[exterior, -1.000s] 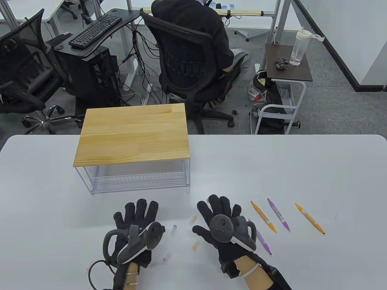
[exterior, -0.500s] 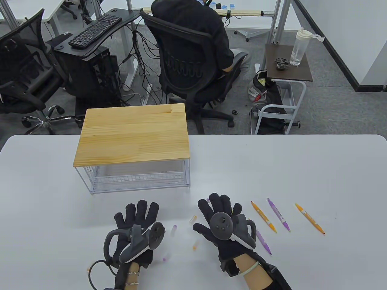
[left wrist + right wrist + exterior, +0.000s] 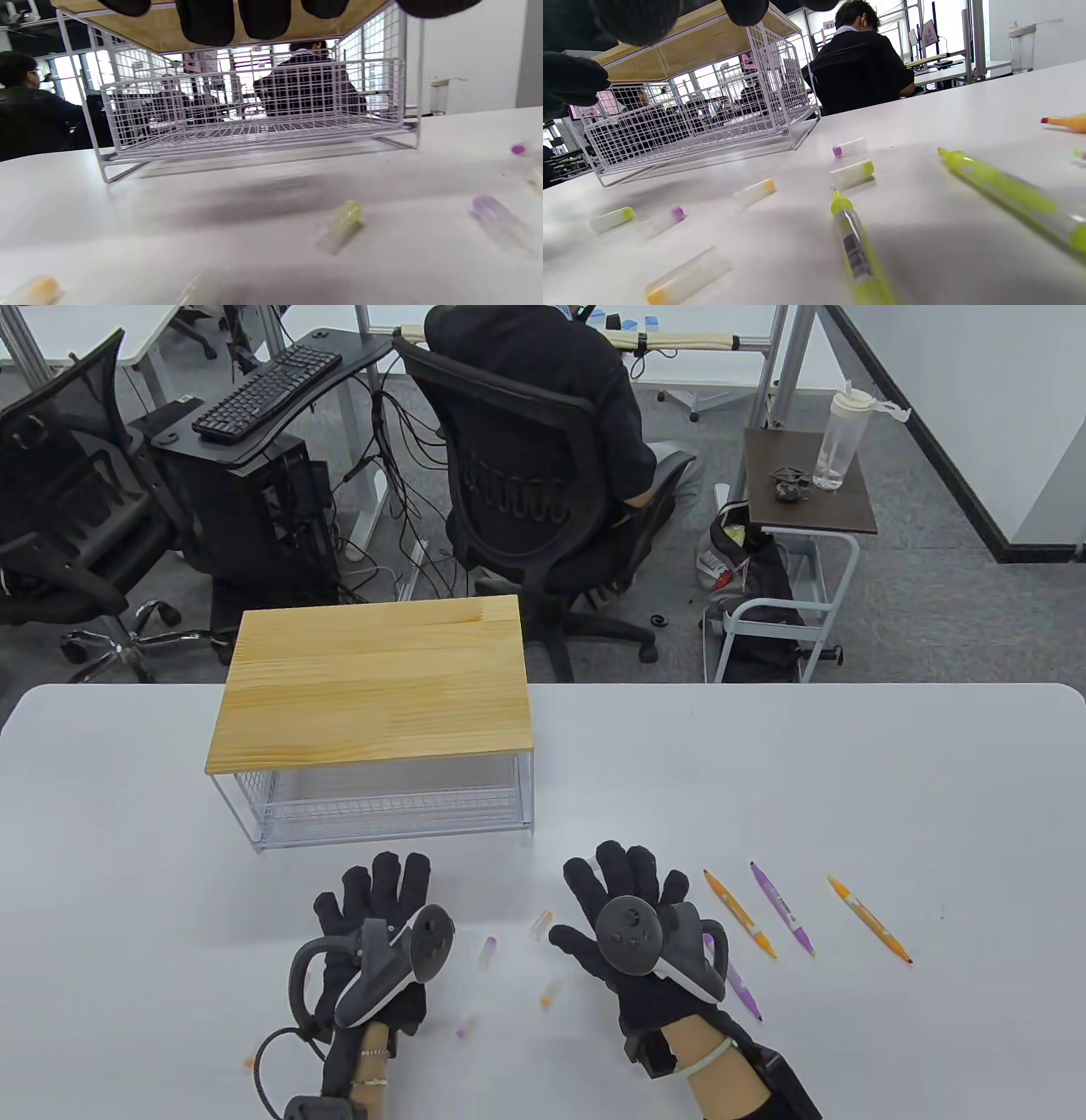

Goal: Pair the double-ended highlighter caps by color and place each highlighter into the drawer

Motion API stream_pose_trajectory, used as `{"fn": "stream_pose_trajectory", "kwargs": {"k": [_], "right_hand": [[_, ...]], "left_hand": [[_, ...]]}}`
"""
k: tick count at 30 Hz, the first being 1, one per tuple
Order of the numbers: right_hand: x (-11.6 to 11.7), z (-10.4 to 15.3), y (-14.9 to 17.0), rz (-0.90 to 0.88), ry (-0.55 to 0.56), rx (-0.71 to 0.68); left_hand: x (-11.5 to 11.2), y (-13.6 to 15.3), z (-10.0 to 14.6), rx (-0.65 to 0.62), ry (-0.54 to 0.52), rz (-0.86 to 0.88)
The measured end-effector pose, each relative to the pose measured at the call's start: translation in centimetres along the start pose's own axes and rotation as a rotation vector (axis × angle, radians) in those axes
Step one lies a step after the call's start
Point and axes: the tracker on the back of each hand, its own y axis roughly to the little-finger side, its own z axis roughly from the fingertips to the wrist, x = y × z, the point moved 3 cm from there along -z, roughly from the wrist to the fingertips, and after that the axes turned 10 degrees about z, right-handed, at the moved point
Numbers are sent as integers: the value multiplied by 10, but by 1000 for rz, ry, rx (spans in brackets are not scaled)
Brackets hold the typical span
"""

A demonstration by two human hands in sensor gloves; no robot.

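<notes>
Both gloved hands hover palm down with fingers spread, holding nothing. My left hand (image 3: 377,891) is in front of the wire drawer (image 3: 390,808) under the wooden top (image 3: 373,687). My right hand (image 3: 612,891) covers two yellow-green highlighters (image 3: 857,254) (image 3: 1007,192) and part of a purple one (image 3: 740,989). To its right lie an orange highlighter (image 3: 740,914), a purple one (image 3: 782,908) and another orange one (image 3: 870,920). Loose caps lie between the hands: purple (image 3: 489,952), orange (image 3: 541,922), orange (image 3: 550,993), purple (image 3: 465,1027). A yellow-green cap (image 3: 344,222) lies under my left hand.
The drawer's mesh front (image 3: 254,114) faces the hands and looks empty. More caps lie under my right hand: purple (image 3: 849,149), yellow-green (image 3: 852,173). Behind the table a person sits in an office chair (image 3: 543,500).
Both hands have slid a little forward toward the drawer, the left one also slightly left. The highlighters and caps on the table have not moved.
</notes>
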Motion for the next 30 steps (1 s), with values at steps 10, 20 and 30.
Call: {"fn": "stream_pose_trajectory", "kwargs": {"k": [10, 20, 30], "right_hand": [[-8, -2, 14, -40, 1, 37], [-4, -4, 21, -44, -16, 63], [1, -5, 21, -29, -25, 63]], "left_hand": [[-5, 13, -82, 163, 13, -189], [-6, 7, -117, 234, -62, -287], [-5, 3, -127, 236, -167, -322]]}}
